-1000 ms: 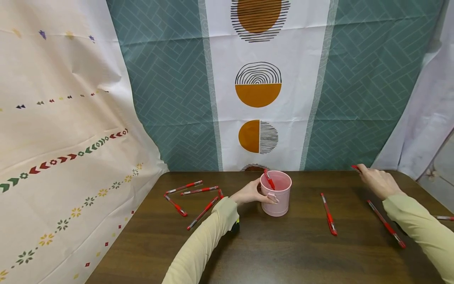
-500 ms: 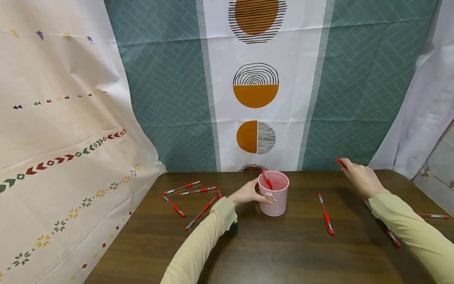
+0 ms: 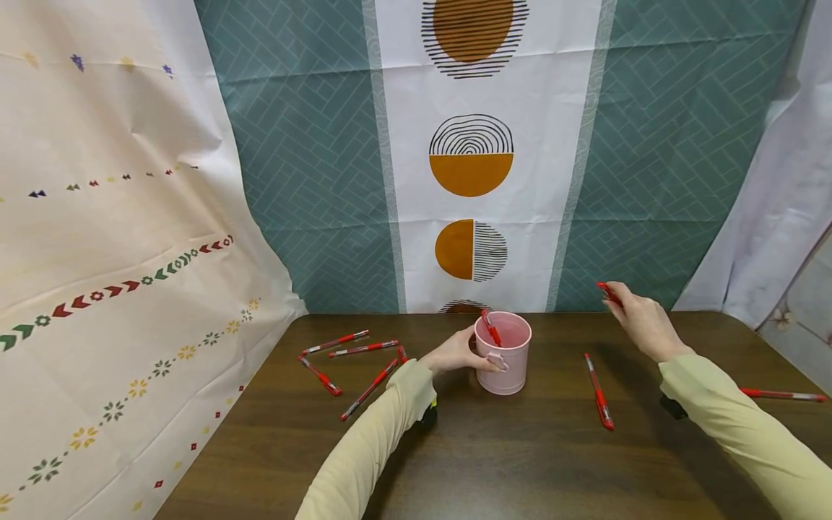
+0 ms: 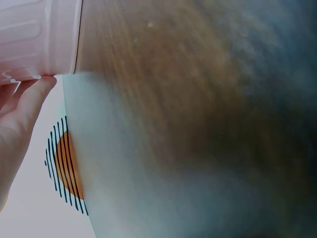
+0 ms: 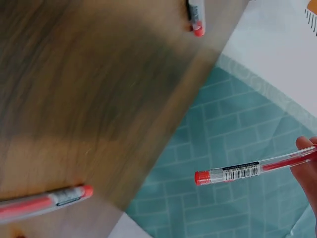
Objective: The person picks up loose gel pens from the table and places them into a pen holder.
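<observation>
A pink bucket-shaped cup (image 3: 510, 372) stands upright on the brown table, and one red pen (image 3: 492, 328) leans inside it with its tip above the rim. My left hand (image 3: 453, 354) grips the cup from its left side, thumb across the front by the small handle. In the left wrist view, fingers (image 4: 29, 99) touch the cup's wall. Raised over the back right of the table, my right hand (image 3: 646, 325) pinches a clear-barrelled red pen (image 5: 237, 171) with a barcode label. Only a short red end of that pen shows in the head view.
Several red pens lie left of the cup, among them one pen (image 3: 364, 349) near the back and another (image 3: 369, 390) by the left sleeve. Right of the cup lies a pen (image 3: 599, 393); a further pen (image 3: 783, 395) is beyond the right forearm. A patterned curtain (image 3: 312, 217) hangs behind.
My right hand has moved left and a little upward with its pen. The forearm now covers a pen that showed beneath it before. My left hand and the cup stay in place.
</observation>
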`<state>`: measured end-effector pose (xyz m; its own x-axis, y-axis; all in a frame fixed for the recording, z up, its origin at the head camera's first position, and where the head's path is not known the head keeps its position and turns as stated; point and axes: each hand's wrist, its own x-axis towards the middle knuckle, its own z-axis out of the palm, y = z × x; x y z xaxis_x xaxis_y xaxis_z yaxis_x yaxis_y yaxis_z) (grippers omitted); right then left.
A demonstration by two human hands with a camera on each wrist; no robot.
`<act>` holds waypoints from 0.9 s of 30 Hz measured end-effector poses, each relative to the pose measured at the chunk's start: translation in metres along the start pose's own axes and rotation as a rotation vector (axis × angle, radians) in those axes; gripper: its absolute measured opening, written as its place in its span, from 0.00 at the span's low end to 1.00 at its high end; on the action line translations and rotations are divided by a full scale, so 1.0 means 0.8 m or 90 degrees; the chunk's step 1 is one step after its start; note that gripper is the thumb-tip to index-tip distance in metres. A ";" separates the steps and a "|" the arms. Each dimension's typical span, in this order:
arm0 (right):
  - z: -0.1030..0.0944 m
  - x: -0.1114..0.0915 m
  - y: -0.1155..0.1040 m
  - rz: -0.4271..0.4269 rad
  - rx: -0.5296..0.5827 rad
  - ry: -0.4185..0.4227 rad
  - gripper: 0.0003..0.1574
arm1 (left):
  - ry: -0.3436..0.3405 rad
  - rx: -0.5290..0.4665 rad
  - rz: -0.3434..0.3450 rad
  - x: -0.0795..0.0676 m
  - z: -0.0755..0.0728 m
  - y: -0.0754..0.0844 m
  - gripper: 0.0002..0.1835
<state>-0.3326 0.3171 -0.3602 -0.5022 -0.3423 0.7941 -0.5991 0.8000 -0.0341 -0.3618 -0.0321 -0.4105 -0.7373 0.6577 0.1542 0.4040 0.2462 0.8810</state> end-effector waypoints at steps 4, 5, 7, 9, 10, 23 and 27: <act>0.003 0.005 -0.006 -0.005 0.012 0.012 0.27 | -0.004 0.005 -0.002 0.000 0.000 0.000 0.37; 0.003 0.007 -0.007 -0.008 0.016 0.015 0.27 | -0.004 0.006 -0.003 0.000 0.000 0.000 0.37; 0.005 0.010 -0.011 -0.012 0.024 0.021 0.28 | -0.007 0.002 0.000 0.000 0.000 0.000 0.37; 0.006 0.013 -0.014 -0.016 0.033 0.025 0.28 | -0.008 -0.002 0.005 0.000 0.000 -0.001 0.37; 0.007 0.015 -0.016 -0.017 0.037 0.025 0.28 | -0.008 -0.004 0.006 0.000 0.000 -0.001 0.37; 0.006 0.038 -0.048 0.020 0.123 0.011 0.25 | -0.001 0.013 -0.014 0.000 -0.001 -0.003 0.37; 0.005 0.044 -0.056 0.059 0.154 0.001 0.24 | 0.000 0.010 -0.003 0.000 -0.001 -0.002 0.37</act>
<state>-0.3261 0.2671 -0.3331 -0.5607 -0.2726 0.7818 -0.6825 0.6868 -0.2500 -0.3625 -0.0331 -0.4118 -0.7391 0.6567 0.1498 0.4091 0.2610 0.8744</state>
